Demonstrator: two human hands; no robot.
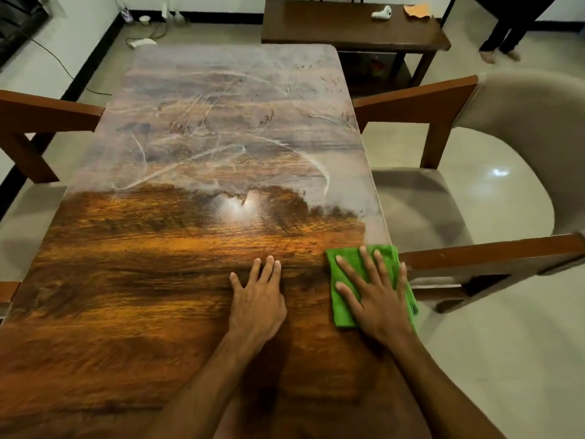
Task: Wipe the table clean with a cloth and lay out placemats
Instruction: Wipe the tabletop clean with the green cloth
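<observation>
Presses green cloth (pixel 340 307) flat under spread right hand (pixel 376 299) at the bench (pixel 126 312) edge, for even wiping pressure. Braces with open left hand (pixel 258 299) just left of it, palm down, holding nothing. Leaves hazy film (pixel 221 122), perhaps dust, beyond both sets of fingertips.

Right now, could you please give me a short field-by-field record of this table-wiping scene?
table: clear wood grain on the near part, hazy with whitish streaks on the far part
cloth: green, lying flat by the right edge
right hand: spread flat, pressing on the cloth
left hand: flat on bare wood, apart from the cloth
laid out so far: nothing in view
chair: beige, at the right side
side table: beyond the far end
</observation>
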